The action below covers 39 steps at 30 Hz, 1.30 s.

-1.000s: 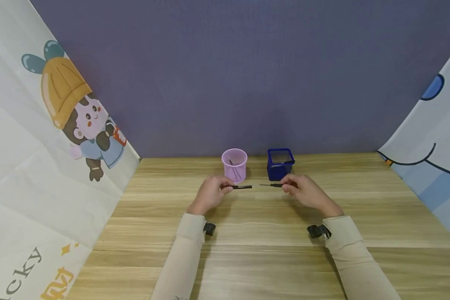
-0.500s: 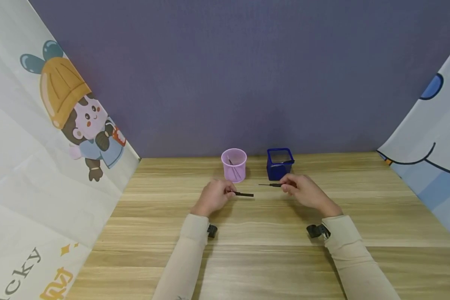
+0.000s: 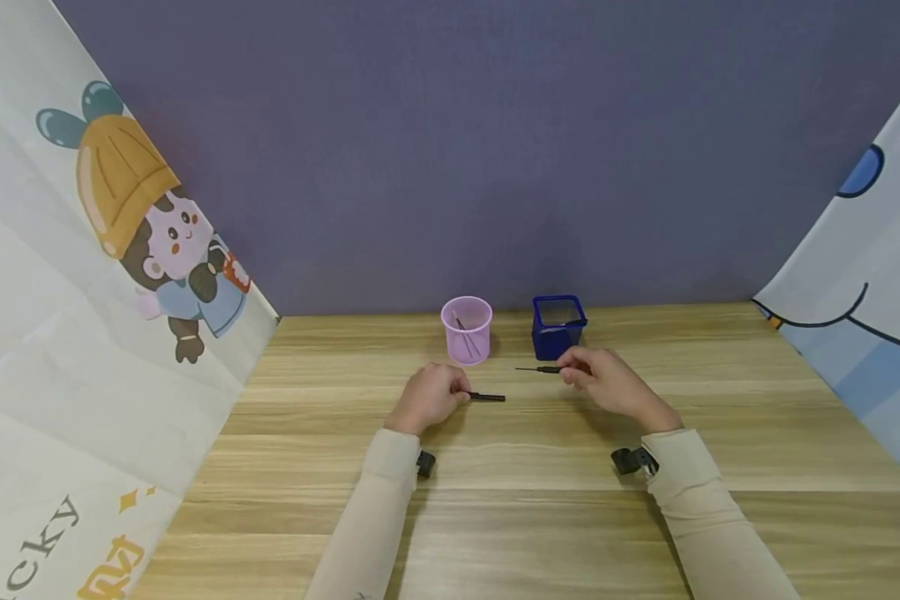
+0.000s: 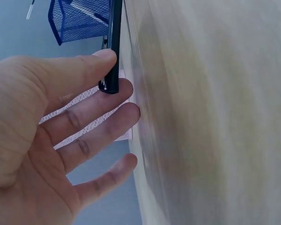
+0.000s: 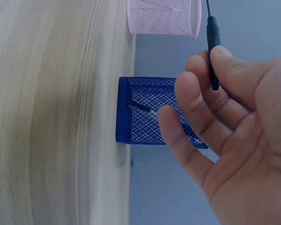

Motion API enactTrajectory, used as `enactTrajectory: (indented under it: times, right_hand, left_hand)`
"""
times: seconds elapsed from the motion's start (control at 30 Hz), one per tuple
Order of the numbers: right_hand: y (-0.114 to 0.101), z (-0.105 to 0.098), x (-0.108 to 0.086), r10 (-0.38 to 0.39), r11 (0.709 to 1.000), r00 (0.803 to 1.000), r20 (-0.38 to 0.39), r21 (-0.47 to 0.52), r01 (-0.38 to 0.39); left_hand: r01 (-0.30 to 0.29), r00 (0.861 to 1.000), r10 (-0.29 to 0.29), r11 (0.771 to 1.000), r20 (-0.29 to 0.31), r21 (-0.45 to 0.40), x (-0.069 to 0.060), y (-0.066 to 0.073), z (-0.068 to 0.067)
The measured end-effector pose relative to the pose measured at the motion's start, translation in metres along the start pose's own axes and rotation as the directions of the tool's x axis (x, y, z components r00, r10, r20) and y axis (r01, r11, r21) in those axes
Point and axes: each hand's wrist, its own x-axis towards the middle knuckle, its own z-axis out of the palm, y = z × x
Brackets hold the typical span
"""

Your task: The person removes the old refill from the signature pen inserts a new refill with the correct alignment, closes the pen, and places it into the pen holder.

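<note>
My left hand (image 3: 429, 398) pinches a black pen-like stick with a clip (image 4: 114, 37) between thumb and forefinger. The other fingers are spread. In the head view the stick points right, low over the table. My right hand (image 3: 603, 383) pinches a small tool with a black handle (image 5: 212, 37) and a thin shaft. Its shaft points left, toward the other hand; its exact kind is unclear. The two items are apart. Behind the left hand stands a pink mesh cup (image 3: 468, 340) with thin sticks inside. Behind the right hand is a blue square mesh holder (image 3: 557, 340) with a dark item in it.
The wooden table (image 3: 495, 533) runs back to a dark blue-grey wall panel (image 3: 495, 167). White printed sheets stand at the left (image 3: 60, 333) and right. Both cups sit near the table's back edge.
My left hand has drawn back toward the person and slightly right with the black stick, lowering it away from the right-hand tool. The right hand stays nearly still.
</note>
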Motion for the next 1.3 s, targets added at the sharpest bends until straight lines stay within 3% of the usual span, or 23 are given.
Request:
enactTrajectory:
  times: [0.53, 1.3]
  right_hand:
    - [0.0022, 0.0025, 0.0009, 0.008, 1.000, 1.000, 0.012, 0.002, -0.008]
    - [0.0013, 0.0030, 0.0015, 0.016, 1.000, 1.000, 0.008, 0.003, -0.016]
  left_hand:
    - [0.033, 0.998, -0.032, 0.999, 0.055, -0.012, 0.0015, -0.0014, 0.0026]
    - [0.046, 0.996, -0.042, 0.998, 0.083, -0.044, -0.0007, 0.0006, -0.0007]
